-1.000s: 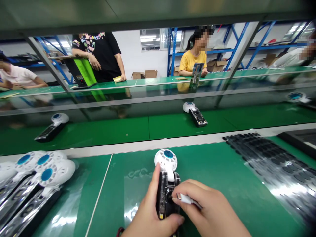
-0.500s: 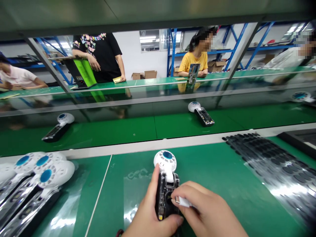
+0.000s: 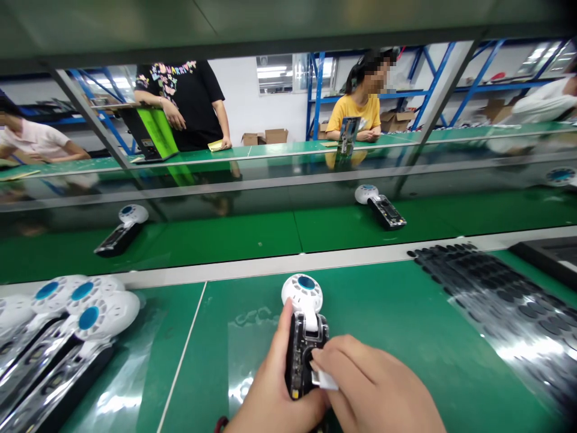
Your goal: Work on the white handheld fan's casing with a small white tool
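We see the right hand (image 3: 378,391) with thumb and forefinger pressed together, pinching a small white piece (image 3: 323,379) against the dark body of a handheld fan (image 3: 306,343). The left hand (image 3: 274,391) is closed around that body, thumb stretched along its left side and the other fingers tucked beneath. The fan lies on the green mat (image 3: 406,313) just in front of us, its white round head pointing away.

The mat is glossy and throws back the ceiling lights. A pale strip borders it, and beyond the strip runs a green conveyor belt (image 3: 225,237). The room is a workshop with blue racks (image 3: 451,78), cardboard boxes (image 3: 265,137) and a white back wall.

On the mat to our left lies a pile of fans (image 3: 67,325); to our right lies a sheet of black round pads (image 3: 487,288). Two more fans ride the belt, one at left (image 3: 121,228) and one at right (image 3: 381,207), well apart. Across a far bench we see a person in a black shirt (image 3: 189,102) and a person in a yellow shirt (image 3: 356,114).

An overhead rail (image 3: 288,42) and a slanted strut (image 3: 85,117) cut across our view of them.
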The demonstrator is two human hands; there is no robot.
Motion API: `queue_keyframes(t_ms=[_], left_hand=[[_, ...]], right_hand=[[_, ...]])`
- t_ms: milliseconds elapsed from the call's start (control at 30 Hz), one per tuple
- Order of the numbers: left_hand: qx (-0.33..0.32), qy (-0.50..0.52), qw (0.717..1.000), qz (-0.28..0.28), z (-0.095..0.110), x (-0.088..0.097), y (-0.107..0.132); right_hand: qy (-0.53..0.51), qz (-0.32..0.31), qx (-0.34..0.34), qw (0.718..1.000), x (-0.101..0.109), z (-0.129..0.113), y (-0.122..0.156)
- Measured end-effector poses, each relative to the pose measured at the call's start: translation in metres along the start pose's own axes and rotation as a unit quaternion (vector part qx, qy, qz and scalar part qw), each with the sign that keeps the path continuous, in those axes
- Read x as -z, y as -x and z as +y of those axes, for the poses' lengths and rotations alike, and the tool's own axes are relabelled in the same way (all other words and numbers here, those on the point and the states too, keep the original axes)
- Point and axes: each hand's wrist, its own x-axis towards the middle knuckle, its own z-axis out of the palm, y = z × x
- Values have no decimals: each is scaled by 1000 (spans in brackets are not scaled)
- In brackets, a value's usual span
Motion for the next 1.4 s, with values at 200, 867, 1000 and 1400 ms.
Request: queue_keyframes(t_ms=[200,867,1000,1400], left_hand=[[14,-32,999,33,1,1,1],[-13,303,953,-18,2,18,-5],[-15,318,947,-35,1,17,-4],[9,337,941,-23,3,12,0]], right_hand=[[-258,-90,-257,927,-3,8,-16],[-432,-164,-267,845,16,21,-21],[-432,-160,-230,857,10,16,-18],[-400,-160,-184,884,11,10,-17]])
